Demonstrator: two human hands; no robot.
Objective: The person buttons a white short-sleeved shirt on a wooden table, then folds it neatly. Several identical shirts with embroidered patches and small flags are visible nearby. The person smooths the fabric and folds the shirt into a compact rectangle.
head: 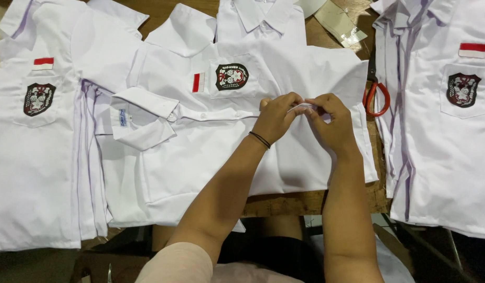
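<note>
Fingertips together, both hands pinching at the button strip of the middle shirt (221, 152). The left hand (276, 118) has its fingers curled tight on the fabric edge, a black band (260, 139) round its wrist. The right hand (331, 121) meets it thumb to thumb, nipping a small white fold between them; what exactly sits in that pinch I can't make out. The shirt lies flat on the wooden table (310, 202), turned sideways, collar to the left, its dark badge (231, 76) and red-and-white flag patch just above the hands. Just beyond the right hand, red-handled scissors (377, 99) lie at the shirt's edge. Another white shirt (33, 131) lies at far left, one more at far right (442, 131), both badged alike.
</note>
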